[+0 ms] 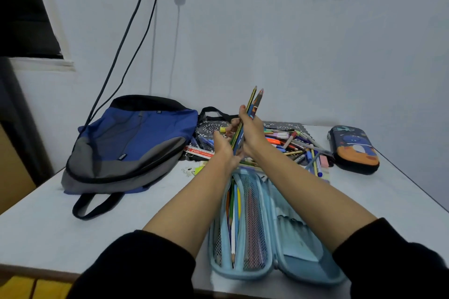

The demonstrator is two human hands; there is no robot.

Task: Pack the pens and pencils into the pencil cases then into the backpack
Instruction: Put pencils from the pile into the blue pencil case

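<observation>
Pencils gathered above an open case

Blue-and-grey fabric backpack (126,143) lies at the white table's (48,221) left edge; open light-blue zip pencil case (267,238) sits at the near edge; both hands, right hand (252,136) and left hand (224,150), grip a bundle of colored pencils (250,114) above it.

At the centre of the frame the right hand (252,133) grips a bundle of pencils (247,119) pointing up, the left hand (224,150) cupped at its lower end. Below them a light blue pencil case (272,269) lies open on the bench (48,226), pencils in its left pocket. A blue and grey backpack (131,143) lies at left, loose pens (296,145) and a closed dark pencil case (353,149) at right.
</observation>
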